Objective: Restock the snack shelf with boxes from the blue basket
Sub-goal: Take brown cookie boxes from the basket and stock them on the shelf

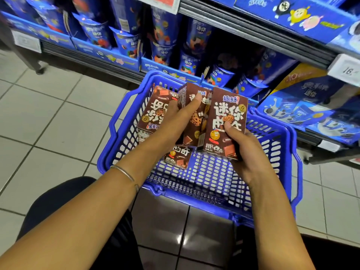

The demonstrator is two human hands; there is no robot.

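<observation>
- the snack shelf [109, 55], full of blue packs [93, 34], stands in front of us.
- the blue basket [204, 172] sits on the tiled floor [48, 123] between our arms.
- our right hand [245, 152] grips one brown box [228, 112] upright over the basket.
- our left hand [175, 123] holds a second brown box [196, 122], just beside the first.
- a third box [155, 110] lies at the basket's far left side, a fourth box [178, 155] on its bottom.

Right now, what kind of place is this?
Probably a supermarket aisle: shelves packed with blue snack packs, a price tag on the shelf edge, and a blue basket of brown cookie boxes on a tiled floor.
</observation>
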